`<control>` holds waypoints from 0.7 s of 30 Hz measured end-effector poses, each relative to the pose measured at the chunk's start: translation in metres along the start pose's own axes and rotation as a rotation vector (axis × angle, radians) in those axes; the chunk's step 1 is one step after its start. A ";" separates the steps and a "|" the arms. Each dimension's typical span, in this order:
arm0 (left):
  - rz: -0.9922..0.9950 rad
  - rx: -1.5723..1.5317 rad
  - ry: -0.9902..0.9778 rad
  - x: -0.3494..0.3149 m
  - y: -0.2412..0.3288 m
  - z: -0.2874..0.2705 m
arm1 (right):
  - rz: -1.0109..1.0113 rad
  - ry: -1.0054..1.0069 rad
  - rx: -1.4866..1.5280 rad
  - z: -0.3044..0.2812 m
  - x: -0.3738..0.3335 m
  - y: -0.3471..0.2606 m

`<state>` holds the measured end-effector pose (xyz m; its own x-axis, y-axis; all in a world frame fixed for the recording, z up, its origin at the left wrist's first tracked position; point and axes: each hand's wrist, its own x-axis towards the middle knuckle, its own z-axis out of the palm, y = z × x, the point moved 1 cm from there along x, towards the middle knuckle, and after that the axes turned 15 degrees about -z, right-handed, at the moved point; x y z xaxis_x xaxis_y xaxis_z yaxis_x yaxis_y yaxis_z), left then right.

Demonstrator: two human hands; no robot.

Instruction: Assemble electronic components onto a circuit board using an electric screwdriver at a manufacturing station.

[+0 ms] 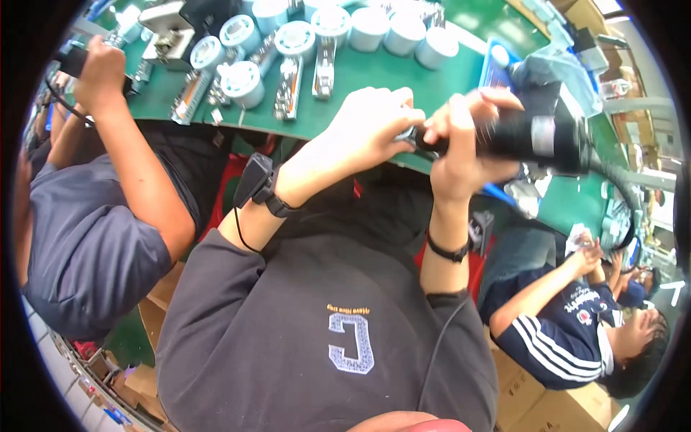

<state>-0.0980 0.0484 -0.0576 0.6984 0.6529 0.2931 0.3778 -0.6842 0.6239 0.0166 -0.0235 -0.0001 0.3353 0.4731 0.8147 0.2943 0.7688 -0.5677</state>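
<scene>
In front of my chest, over the table's near edge, my right hand (464,151) is wrapped round a black corded electric screwdriver (551,133), partly smeared by motion. Its thick body extends to the right, and its narrow front end points at my left hand. My left hand (371,122) is closed, thumb and fingers pinching a small metal part (409,137) at the tool's tip. Most of that part is hidden by my fingers. Beyond my hands, long metal assemblies (289,86) lie on the green table (331,119).
Several pale blue round housings (242,83) stand at the table's far side. To the right are a blue tray (497,61) and a clear plastic bag (558,65). A co-worker's hand (101,72) at left grips a black tool; another person (554,317) sits at right.
</scene>
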 end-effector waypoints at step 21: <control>0.046 0.554 0.137 0.178 0.005 0.047 | 0.054 0.667 -0.189 -0.088 -0.052 -0.050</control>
<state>0.0570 0.1462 -0.0362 0.6503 0.6296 0.4252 0.6373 -0.7567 0.1459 0.0633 -0.1252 -0.0246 0.8141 0.0969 0.5726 0.3925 0.6348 -0.6655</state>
